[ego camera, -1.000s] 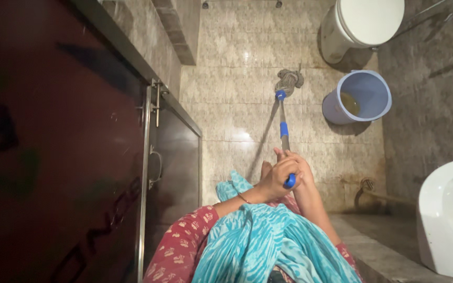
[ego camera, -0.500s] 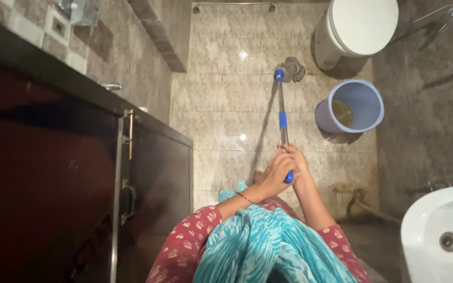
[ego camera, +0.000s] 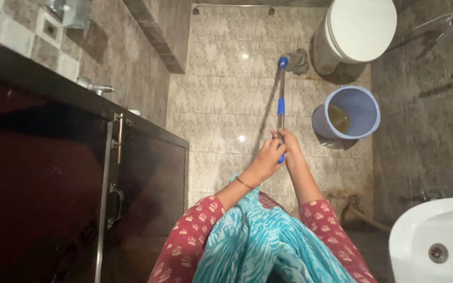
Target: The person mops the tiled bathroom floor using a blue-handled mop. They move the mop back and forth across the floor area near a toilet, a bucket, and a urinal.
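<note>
Blue-ended, the long metal mop handle [ego camera: 281, 99] runs away from me across the beige tiled floor [ego camera: 226, 105], and I hold its near end with both hands. My left hand [ego camera: 266, 157] is wrapped round the grip; my right hand [ego camera: 288, 144] is closed on it just beside, the two touching. Since a moment ago my arms have stretched out and the grey stringy mop head [ego camera: 297, 61] has slid farther away, so it now lies right at the foot of the white toilet [ego camera: 355, 31]. That suggests a forward stroke reaching the far end of the floor.

To the right of the handle, near it but apart, stands a pale blue plastic bucket [ego camera: 323, 120] with murky water inside. A dark wooden cabinet [ego camera: 53, 199] fills my left side. A white basin [ego camera: 436, 241] sits at lower right. The toilet base blocks any longer push.
</note>
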